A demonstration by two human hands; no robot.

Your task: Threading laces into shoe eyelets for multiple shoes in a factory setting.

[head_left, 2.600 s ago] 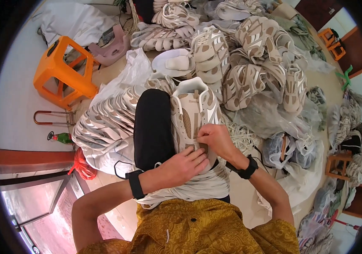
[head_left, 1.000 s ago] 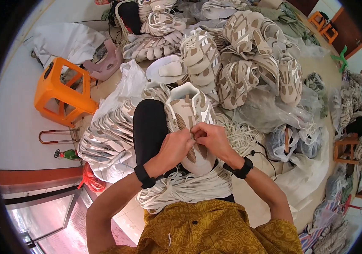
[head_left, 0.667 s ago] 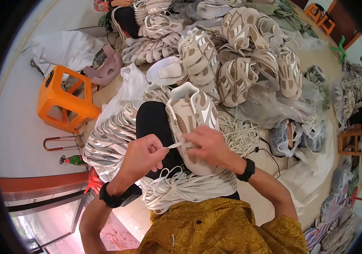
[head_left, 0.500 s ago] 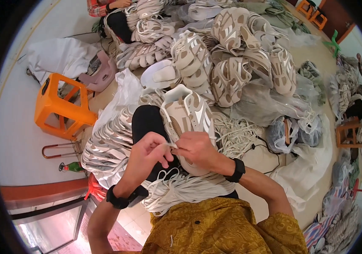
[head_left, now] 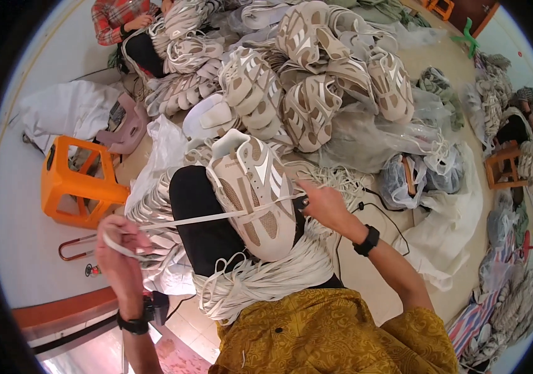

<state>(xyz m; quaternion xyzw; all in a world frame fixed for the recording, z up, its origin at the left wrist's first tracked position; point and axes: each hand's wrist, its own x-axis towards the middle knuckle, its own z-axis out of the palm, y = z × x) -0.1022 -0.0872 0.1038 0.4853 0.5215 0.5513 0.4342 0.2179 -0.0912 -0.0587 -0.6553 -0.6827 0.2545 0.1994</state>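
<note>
A beige and white sneaker upper [head_left: 255, 193] rests on my black-trousered lap, its heel opening away from me. A flat cream shoelace [head_left: 199, 220] is drawn taut across it. My left hand [head_left: 122, 249] holds one end out to the left, the lace looped around its curled fingers. At the shoe's right edge, my right hand [head_left: 329, 206] pinches the lace; something small and dark shows by its fingertips, and I cannot make it out. A thick bundle of cream laces [head_left: 266, 283] lies across my lap, between the shoe and my shirt.
Stacked uppers [head_left: 154, 209] stand left of my leg. Beyond lie a heap of sneaker uppers [head_left: 310, 112] and tangled laces [head_left: 341, 181]. An orange stool [head_left: 79, 177] stands at left, clear plastic bags [head_left: 410, 181] at right. Another person's plaid sleeve [head_left: 107, 25] shows at the far left.
My hands were close together over the shoe and have moved apart. The left swung far left, the right went slightly right, and the lace now stretches between them. The view has shifted.
</note>
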